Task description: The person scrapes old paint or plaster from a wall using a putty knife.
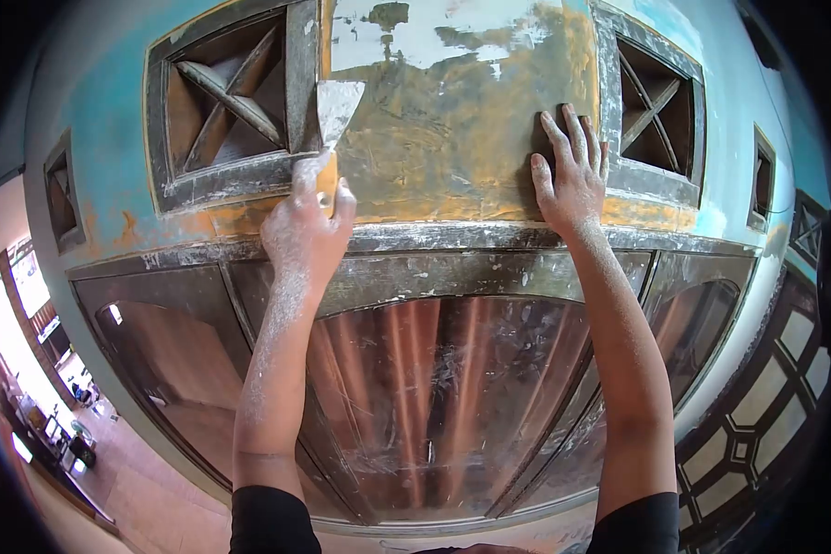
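My left hand point(309, 212), dusted with white powder, is closed around the yellow-orange handle of a putty knife point(341, 106). Its wide blade points up and lies near the left edge of a scraped wall patch point(452, 148), beside a dark wooden frame. On the patch's right side, my right hand point(574, 175) rests with fingers spread and nothing in it. White paint remnants point(526, 28) show along the top of the patch; below them the surface is brown, grey and orange.
Square vents with crossed bars point(235, 106) flank the patch, the other vent point(654, 111) being at right. Below runs a dark wooden ledge point(434, 237) above a glazed window point(443, 397) with reddish curtains. A tiled floor point(148, 471) lies far below left.
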Available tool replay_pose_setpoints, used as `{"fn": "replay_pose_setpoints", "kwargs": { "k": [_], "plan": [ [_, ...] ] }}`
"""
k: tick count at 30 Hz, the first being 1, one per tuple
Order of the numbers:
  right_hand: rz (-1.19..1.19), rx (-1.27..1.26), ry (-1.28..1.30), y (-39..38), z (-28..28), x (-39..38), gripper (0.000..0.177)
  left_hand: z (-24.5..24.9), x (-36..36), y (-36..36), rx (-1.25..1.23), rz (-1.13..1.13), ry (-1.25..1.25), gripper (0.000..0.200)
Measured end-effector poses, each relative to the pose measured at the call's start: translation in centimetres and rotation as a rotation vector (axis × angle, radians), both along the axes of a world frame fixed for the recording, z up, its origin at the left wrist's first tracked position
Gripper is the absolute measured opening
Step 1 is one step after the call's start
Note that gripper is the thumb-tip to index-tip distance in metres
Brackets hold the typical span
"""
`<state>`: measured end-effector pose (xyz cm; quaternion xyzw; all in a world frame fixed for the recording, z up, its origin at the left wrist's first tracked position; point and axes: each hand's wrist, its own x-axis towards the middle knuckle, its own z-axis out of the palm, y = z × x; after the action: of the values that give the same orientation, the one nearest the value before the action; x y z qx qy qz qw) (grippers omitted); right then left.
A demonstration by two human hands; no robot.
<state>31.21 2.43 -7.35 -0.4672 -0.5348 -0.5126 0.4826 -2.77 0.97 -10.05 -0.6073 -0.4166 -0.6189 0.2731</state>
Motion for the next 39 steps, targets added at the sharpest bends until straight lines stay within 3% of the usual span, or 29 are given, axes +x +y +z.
{"fn": "replay_pose_setpoints", "kwargs": {
  "k": [2, 11, 20, 26, 34, 39],
  "plan": [
    [0.012, -0.002, 0.001, -0.1, 0.0, -0.1, 0.057, 0.8, 0.8, -0.8, -0.121, 0.05, -0.003, 0.041],
    [-0.004, -0.001, 0.035, 0.1, -0.6, 0.0, 0.056, 1.7, 0.3, -0.6, -0.061, 0.102, 0.108, 0.042],
    [-0.032, -0.037, 0.055, -0.2, -0.7, -0.2, 0.058, 1.5, 0.3, -1.1, -0.204, 0.044, 0.119, 0.046],
    [-0.019, -0.066, 0.065, -0.6, -1.4, -0.1, 0.059, -0.4, 0.5, -0.8, -0.15, -0.032, 0.103, 0.046],
    [-0.009, -0.094, 0.093, -0.7, -3.6, 0.1, 0.063, -1.1, -1.0, -2.8, -0.198, 0.052, 0.211, 0.046],
    [0.089, -0.147, 0.188, -1.1, -6.3, -2.2, 0.063, -2.2, 2.2, -3.1, -0.093, -0.083, 0.181, 0.04]
  ]
}}
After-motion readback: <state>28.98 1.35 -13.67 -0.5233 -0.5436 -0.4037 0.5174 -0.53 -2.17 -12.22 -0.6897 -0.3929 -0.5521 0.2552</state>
